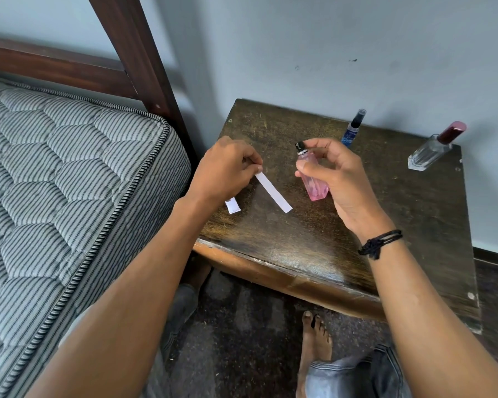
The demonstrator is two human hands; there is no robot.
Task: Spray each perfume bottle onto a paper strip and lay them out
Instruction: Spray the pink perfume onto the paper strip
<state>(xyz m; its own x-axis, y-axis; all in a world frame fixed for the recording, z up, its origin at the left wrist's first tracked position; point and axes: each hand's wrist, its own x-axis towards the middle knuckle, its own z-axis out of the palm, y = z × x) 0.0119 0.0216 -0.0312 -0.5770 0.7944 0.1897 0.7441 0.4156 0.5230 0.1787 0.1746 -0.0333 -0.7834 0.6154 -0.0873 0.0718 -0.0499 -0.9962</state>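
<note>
My left hand [226, 168] pinches one end of a white paper strip [273, 192], which slants down to the right above the dark wooden table [314, 239]. My right hand [337, 179] grips a pink perfume bottle [314, 182] with a black spray head, held just right of the strip, the index finger by the nozzle. A second piece of white paper [232, 205] lies on the table, partly hidden under my left wrist. A slim blue spray bottle [352, 129] stands at the table's back edge. A clear bottle with a dark red cap [434, 147] stands at the back right.
A striped mattress [69, 182] on a dark wooden bed frame [133, 53] borders the table on the left. A pale wall runs behind the table. My bare foot [314, 340] and knee are on the dark floor below the table's front edge.
</note>
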